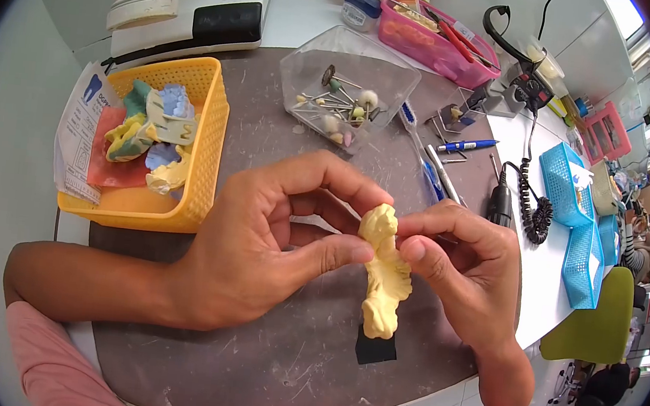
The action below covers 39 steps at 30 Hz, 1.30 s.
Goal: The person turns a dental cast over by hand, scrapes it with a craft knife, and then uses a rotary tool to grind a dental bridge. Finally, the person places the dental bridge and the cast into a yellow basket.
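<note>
Nearest the camera, the left hand [245, 246], at 9 o'clock from the yellow cast [386, 281], is clamped on the cast's upper end between thumb and fingers. The cast runs from 12 to 6 o'clock, its lower end overlapping a black patch [377, 352] on the table [266, 387]; whether they touch, I cannot tell. At 3 o'clock the right hand [470, 267] appears to pinch the cast's right edge. Beyond, a yellow basket [212, 136] sits at 10 o'clock, a clear tray [314, 61] near 12, and a black handpiece [501, 204] towards 2. The step in hand looks like steadying and checking the cast; a next move would call for one firm pinch whenever the other hand shifts, with light pressure on the scalloped edge.
</note>
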Motion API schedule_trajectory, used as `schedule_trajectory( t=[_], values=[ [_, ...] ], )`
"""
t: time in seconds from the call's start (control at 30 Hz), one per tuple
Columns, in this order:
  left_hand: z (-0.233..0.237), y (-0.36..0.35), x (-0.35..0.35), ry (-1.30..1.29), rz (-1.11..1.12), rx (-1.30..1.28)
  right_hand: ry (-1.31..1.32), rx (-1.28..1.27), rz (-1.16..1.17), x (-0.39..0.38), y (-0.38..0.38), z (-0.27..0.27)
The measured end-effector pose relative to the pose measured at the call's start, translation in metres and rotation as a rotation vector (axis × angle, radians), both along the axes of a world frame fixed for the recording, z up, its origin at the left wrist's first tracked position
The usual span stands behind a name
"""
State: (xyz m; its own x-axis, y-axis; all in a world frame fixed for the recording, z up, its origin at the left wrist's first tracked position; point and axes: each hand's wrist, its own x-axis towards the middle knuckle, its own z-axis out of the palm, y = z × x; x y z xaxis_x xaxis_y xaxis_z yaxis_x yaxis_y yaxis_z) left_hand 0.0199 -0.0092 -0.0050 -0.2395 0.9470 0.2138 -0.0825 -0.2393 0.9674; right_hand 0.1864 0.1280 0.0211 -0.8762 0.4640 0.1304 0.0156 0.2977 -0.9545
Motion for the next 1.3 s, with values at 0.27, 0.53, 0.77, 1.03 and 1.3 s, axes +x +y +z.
schedule_trajectory(
  t=[0.27, 0.53, 0.77, 1.03, 1.3],
  values=[
    [-0.0036, -0.0006, 0.0001, 0.005, -0.034, 0.051, 0.002, -0.095, 0.061, 0.0016, 0.0033, -0.0040],
    [-0.0045, 0.0004, -0.0019, -0.012, -0.059, 0.060, -0.016, -0.166, 0.098, 0.0015, 0.0030, -0.0054],
    [-0.0030, 0.0002, -0.0037, -0.037, -0.058, -0.020, -0.038, -0.211, 0.103, 0.0009, 0.0025, -0.0044],
    [-0.0034, 0.0006, -0.0042, -0.025, -0.058, -0.009, -0.038, -0.238, 0.099, 0.0006, 0.0015, -0.0050],
    [-0.0043, 0.0010, -0.0044, 0.010, -0.089, 0.040, -0.028, -0.234, 0.096, 0.0012, 0.0026, -0.0055]
  ],
)
